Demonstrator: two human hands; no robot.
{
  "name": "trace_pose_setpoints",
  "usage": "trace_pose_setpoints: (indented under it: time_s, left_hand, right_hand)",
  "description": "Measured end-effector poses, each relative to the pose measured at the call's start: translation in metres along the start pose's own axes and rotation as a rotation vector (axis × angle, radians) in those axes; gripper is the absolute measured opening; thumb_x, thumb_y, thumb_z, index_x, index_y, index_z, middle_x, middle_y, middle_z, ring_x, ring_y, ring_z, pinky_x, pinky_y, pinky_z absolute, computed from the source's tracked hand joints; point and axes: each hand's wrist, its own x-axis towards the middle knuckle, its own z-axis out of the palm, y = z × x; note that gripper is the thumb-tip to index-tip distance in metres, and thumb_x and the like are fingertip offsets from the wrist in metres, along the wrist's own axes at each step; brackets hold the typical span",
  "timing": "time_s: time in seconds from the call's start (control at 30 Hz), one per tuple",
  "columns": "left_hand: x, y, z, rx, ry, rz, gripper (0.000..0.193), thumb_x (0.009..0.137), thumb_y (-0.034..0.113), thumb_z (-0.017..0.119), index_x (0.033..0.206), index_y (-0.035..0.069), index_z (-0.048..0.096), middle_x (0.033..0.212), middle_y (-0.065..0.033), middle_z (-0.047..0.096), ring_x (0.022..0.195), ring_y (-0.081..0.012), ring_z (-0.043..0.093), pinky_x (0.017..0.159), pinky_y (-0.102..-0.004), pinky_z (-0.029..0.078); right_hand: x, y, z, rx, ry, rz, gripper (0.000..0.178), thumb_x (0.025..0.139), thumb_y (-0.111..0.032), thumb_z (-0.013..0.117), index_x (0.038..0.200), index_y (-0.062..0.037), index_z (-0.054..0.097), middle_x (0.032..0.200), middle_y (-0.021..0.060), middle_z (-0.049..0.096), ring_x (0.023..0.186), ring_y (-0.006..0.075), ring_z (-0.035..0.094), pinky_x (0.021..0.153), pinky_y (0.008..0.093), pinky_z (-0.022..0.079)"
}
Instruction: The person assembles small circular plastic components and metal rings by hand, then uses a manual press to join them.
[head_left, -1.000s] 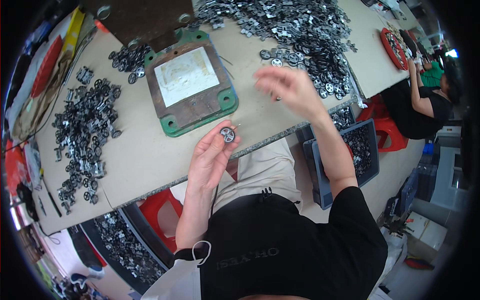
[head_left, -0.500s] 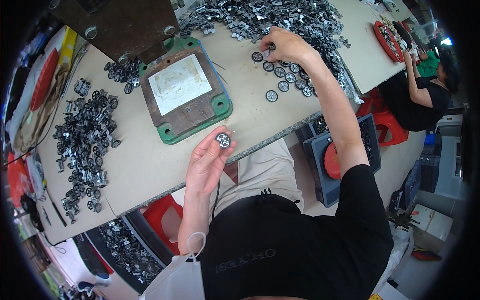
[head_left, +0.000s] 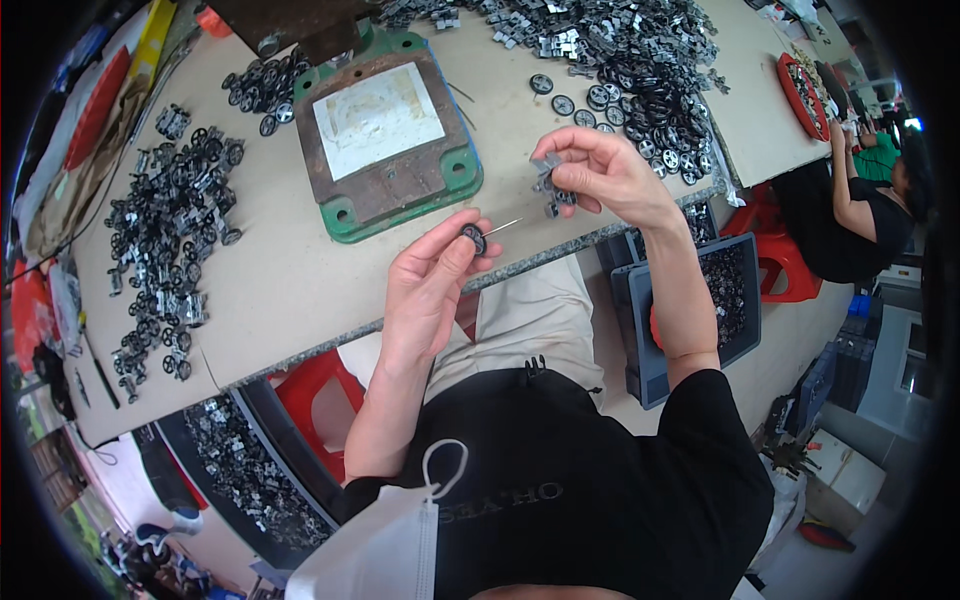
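My left hand [head_left: 428, 285] pinches a small black toy wheel [head_left: 473, 238] between thumb and fingertips, above the table's front edge. From the wheel a thin metal axle [head_left: 506, 226] sticks out to the right. My right hand [head_left: 615, 180] grips a small grey plastic part [head_left: 544, 184] with several blocky arms; the fingers partly cover it. Part and axle tip are close together but apart. Beyond my right hand lie loose wheels [head_left: 563, 105], some scattered, others piled. A heap of grey plastic parts [head_left: 600, 35] spreads behind them.
A press with a green base [head_left: 465, 170] and white pad [head_left: 380, 120] stands ahead. To its left lies a heap of wheeled assemblies [head_left: 170, 250]. Crates of parts stand below, one grey [head_left: 640, 375] at right. Another person [head_left: 850, 205] sits far right near a red tray [head_left: 803, 95].
My right hand has come back from the wheel pile toward my left hand, now with a grey plastic part in it. The left hand has turned the wheel, so its axle shows.
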Motion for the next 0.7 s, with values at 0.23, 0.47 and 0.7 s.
trace_pose_setpoints:
  time_s: [0.23,0.47,0.7]
  left_hand:
    - [-0.001,-0.003,-0.004,0.007,0.049,0.011,0.031,0.087,0.007,0.053,0.116,-0.003,0.051,0.106,-0.0124,0.059,0.089,-0.0186,0.06,0.078,-0.0268,0.048]
    - [-0.004,-0.001,-0.011,-0.065,0.038,-0.01,0.03,0.088,0.01,0.052,0.116,-0.003,0.052,0.105,-0.0114,0.058,0.088,-0.0189,0.06,0.077,-0.0271,0.048]
    - [-0.004,-0.003,-0.014,-0.042,0.082,0.004,0.031,0.088,0.01,0.053,0.116,-0.003,0.052,0.105,-0.0118,0.059,0.088,-0.0194,0.06,0.077,-0.0273,0.049]
  right_hand:
    - [-0.002,0.009,0.01,-0.215,0.037,-0.312,0.02,0.074,0.0,0.064,0.094,-0.001,0.061,0.085,0.0065,0.063,0.074,0.0121,0.06,0.061,0.0214,0.047]
    - [-0.007,0.028,0.02,-0.591,0.306,-0.732,0.02,0.069,0.008,0.063,0.087,-0.0013,0.065,0.087,0.0098,0.064,0.071,0.0171,0.062,0.058,0.024,0.048]
    - [-0.007,0.05,0.027,0.237,0.177,-0.391,0.031,0.077,0.007,0.059,0.107,0.004,0.053,0.11,0.0177,0.054,0.093,0.0193,0.057,0.074,0.027,0.05]
